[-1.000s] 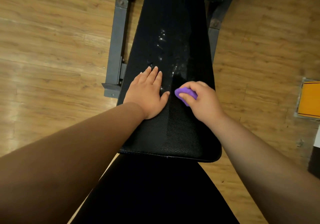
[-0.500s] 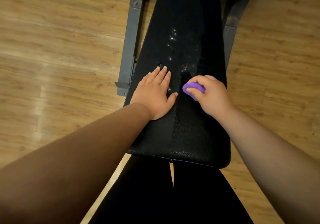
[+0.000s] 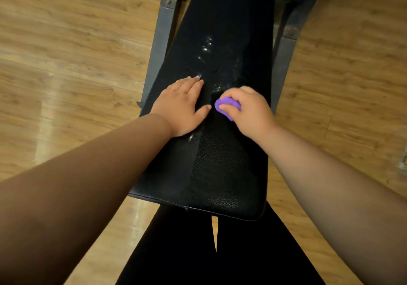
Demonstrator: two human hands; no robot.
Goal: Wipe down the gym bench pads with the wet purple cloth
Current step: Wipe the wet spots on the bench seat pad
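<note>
**Bench pad** (image 3: 220, 174): black, grained upholstery. The long axis runs straight away from the person. The near end lies just before the black-clad legs (image 3: 198, 251), and the far end points to the top of the view, between the grey frame rails (image 3: 158, 49).

**Water beads** (image 3: 207, 47): scattered along the pad's midline beyond both hands. By this evidence the far half is probably unwiped.

**Purple cloth** (image 3: 226, 106): on the pad, right of centre and near mid-length. It is bunched into a small wad, probably to give a firm scrubbing face. Its long axis appears to slant from far-left to near-right, though blur and the covering fingers leave this uncertain.

**Right hand** (image 3: 251, 110): the grip is curled round the cloth, thumb in front, pressing it down onto the pad. This is the working hand.

**Left hand** (image 3: 180, 106): the grip is wide and holds nothing. The palm lies flat on the pad's left half, just beside the cloth, with the fingers pointing away. It probably serves as a brace for the lean.

**Floor** (image 3: 66, 64): wood-look planks on both sides.
</note>
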